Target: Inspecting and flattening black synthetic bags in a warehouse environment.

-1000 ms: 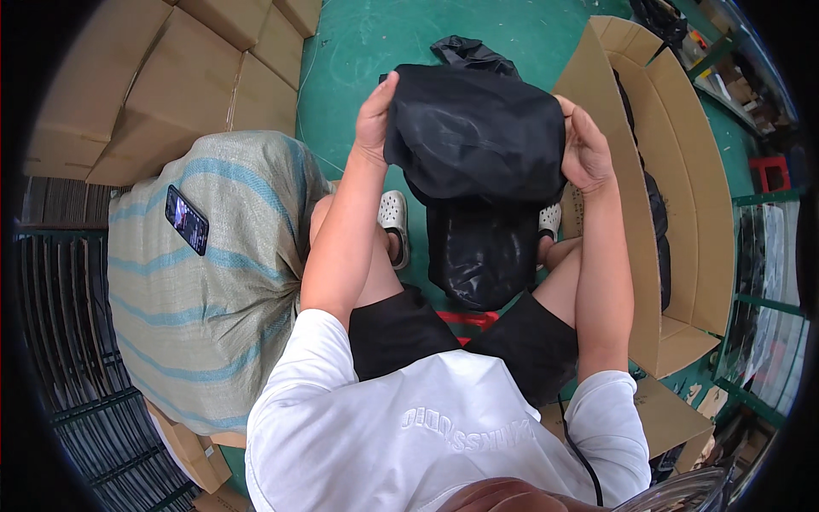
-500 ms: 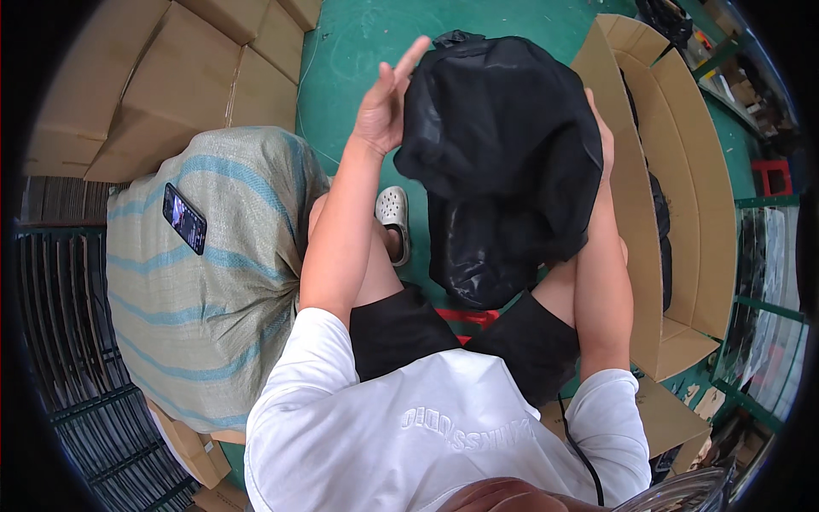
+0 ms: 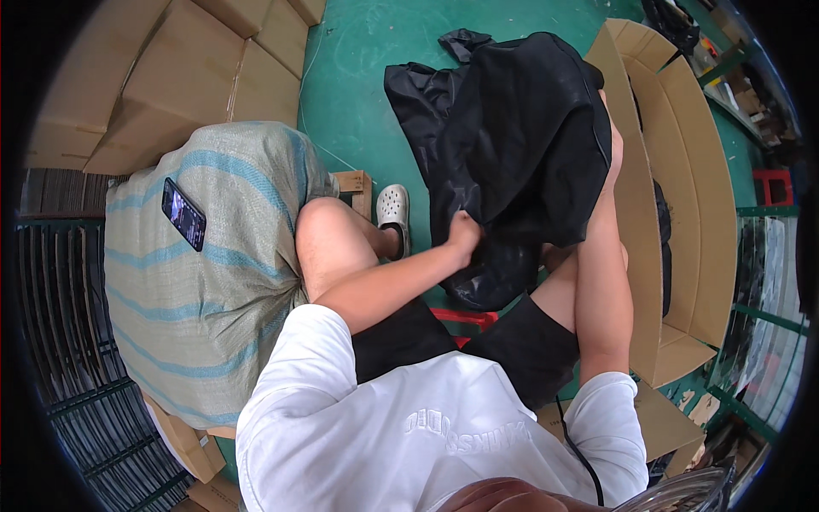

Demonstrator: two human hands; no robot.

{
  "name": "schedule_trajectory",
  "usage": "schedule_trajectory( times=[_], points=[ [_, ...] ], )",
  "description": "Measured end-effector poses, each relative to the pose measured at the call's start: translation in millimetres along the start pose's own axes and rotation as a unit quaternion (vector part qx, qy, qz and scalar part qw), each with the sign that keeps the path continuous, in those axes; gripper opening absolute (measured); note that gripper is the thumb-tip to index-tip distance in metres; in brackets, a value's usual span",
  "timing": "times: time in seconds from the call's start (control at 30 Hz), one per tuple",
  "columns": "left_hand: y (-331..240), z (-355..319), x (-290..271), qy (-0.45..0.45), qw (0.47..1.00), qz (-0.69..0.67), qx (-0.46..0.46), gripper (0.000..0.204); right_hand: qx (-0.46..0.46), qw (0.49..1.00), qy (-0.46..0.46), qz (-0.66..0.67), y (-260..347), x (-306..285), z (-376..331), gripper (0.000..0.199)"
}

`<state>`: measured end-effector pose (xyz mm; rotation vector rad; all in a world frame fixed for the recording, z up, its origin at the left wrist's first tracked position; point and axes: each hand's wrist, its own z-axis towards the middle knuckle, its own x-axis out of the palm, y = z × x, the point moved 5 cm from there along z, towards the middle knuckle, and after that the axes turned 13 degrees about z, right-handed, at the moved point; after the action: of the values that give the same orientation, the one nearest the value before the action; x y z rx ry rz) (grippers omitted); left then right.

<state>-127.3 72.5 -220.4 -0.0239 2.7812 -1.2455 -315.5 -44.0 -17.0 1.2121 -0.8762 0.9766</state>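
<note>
A large, loose piece of black fabric [image 3: 529, 128], partly shiny, hangs in folds in front of me between my knees; its exact kind cannot be made out. My left hand [image 3: 463, 235] is closed on a fold at its lower left side. At its right edge, my right hand [image 3: 612, 145] holds the fabric, with most of the fingers hidden behind it. Below it, by my left hand, is a rounded, shiny black bundle [image 3: 490, 277], partly covered. A small black scrap [image 3: 465, 43] shows beyond the fabric.
Right of me stands a long open carton [image 3: 695, 205] with black items inside. To my left, a striped woven sack [image 3: 213, 341] carries a phone [image 3: 183, 213]. Stacked cardboard boxes [image 3: 179, 85] rise behind it. Part of a red stool [image 3: 465, 317] shows between my legs.
My left hand has come down and inward from the upper left, closing on a lower fold. The fabric has spread leftward at the top; my right hand stays at its right edge.
</note>
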Motion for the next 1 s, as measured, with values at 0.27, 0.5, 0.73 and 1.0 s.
schedule_trajectory(
  times=[0.27, 0.5, 0.73, 1.0],
  points=[
    [-81.4, 33.2, -27.3, -0.087, 0.928, 0.123, 0.342, 0.026, 0.058, 0.996, -0.009, 0.061, 7.3, -10.1, 13.0, 0.040],
    [-164.8, 6.5, -54.7, 0.039, 0.972, 0.017, 0.232, 0.029, 0.026, 0.971, -0.235, -0.045, 37.5, -31.5, 33.7, 0.054],
    [-192.0, -4.7, -69.7, 0.209, 0.944, -0.226, 0.116, 0.063, 0.088, 0.981, -0.134, -0.105, -3.9, -14.1, 23.5, 0.037],
    [-196.6, -7.4, -77.1, 0.146, 0.947, -0.174, 0.227, 0.051, 0.088, 0.857, -0.215, -0.459, -102.1, -20.8, -25.2, 0.107]
  ],
)
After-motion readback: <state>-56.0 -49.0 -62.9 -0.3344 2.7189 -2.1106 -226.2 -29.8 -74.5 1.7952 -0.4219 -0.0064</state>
